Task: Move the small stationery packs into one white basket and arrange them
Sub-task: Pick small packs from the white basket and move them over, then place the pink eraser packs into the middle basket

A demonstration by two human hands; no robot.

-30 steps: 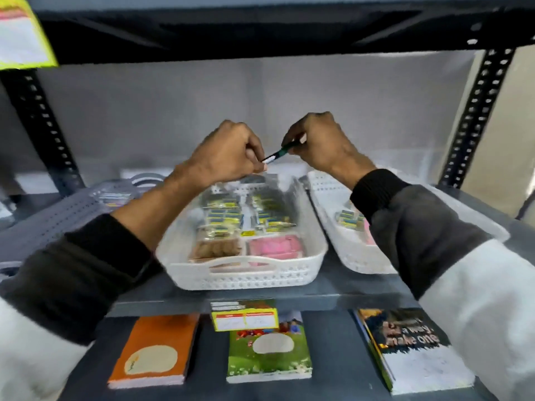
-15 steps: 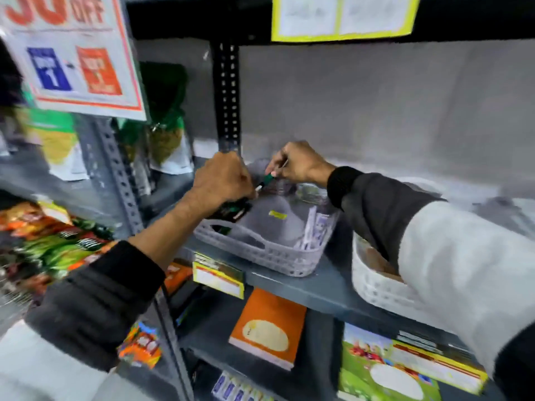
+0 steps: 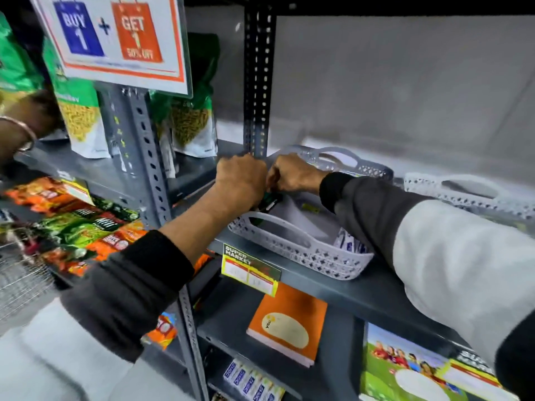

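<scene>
My left hand (image 3: pixel 241 180) is a closed fist over the near left corner of a grey perforated basket (image 3: pixel 289 246) on the shelf. A dark green pack (image 3: pixel 268 201) sticks out beneath that fist into the basket. My right hand (image 3: pixel 293 176) is right beside it, fingers pinched on a thin green pen that is mostly hidden between the two hands. White-and-blue small packs (image 3: pixel 351 245) lean against the basket's right wall. A white basket (image 3: pixel 463 195) stands further right, partly behind my right sleeve.
A black upright post (image 3: pixel 257 82) rises just behind my hands. Snack bags (image 3: pixel 81 120) fill the left bay, where another person's hand with a bangle (image 3: pixel 17 134) shows. Notebooks (image 3: pixel 286 325) lie on the shelf below. A yellow price tag (image 3: pixel 250 269) hangs on the shelf edge.
The view swung left from the white baskets to the grey basket. Both hands dropped lower into its left corner and closed together; the green pen is now nearly hidden.
</scene>
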